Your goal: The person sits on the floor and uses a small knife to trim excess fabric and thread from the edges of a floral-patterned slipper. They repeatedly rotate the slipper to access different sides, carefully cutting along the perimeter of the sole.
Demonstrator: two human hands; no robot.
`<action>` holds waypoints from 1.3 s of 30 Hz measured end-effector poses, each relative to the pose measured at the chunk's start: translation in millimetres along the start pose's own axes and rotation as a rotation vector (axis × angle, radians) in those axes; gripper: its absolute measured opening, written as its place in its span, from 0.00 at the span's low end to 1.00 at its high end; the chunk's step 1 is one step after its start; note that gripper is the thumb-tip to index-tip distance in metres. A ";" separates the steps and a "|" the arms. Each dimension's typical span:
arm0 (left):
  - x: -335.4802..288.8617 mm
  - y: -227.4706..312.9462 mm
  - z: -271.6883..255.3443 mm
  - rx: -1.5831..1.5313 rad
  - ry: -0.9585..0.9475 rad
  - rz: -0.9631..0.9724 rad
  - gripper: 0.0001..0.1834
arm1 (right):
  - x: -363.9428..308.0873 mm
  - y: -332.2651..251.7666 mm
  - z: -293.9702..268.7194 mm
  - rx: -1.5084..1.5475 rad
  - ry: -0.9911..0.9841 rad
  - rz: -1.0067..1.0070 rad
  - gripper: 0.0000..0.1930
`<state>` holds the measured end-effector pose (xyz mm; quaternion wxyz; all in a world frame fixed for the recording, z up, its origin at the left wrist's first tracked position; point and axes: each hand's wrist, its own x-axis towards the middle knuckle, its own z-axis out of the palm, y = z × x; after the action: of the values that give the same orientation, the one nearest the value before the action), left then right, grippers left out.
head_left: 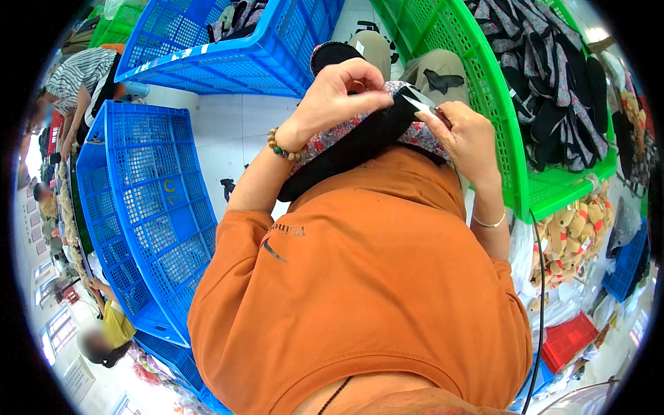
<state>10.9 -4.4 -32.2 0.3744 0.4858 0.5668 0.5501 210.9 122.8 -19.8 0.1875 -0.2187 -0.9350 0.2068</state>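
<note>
A sewn fabric piece, black with a pink, red and grey floral print, lies across my lap. My left hand, with a beaded bracelet at its wrist, is closed in a pinch at the far edge of the cloth; whether a thread is also between its fingertips is too small to tell. My right hand is closed around a small pair of scissors. Their pale blades stand apart and point toward the left fingertips, right over the black cloth. The handles are mostly hidden in my palm.
At my right stands a green crate with many black and floral pieces in it. Blue crates are at my left, and another blue crate stands ahead. Plush toys lie at the far right. Other people work at the left.
</note>
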 end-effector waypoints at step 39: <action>-11.0 -21.2 -22.7 -0.091 -0.113 -0.219 0.30 | -4.3 -3.4 25.1 0.164 -0.015 -0.430 0.18</action>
<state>-11.1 -19.3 -51.8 0.4852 0.4336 0.5690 0.5028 202.3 110.3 -40.6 0.2375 0.0030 -0.9415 0.2389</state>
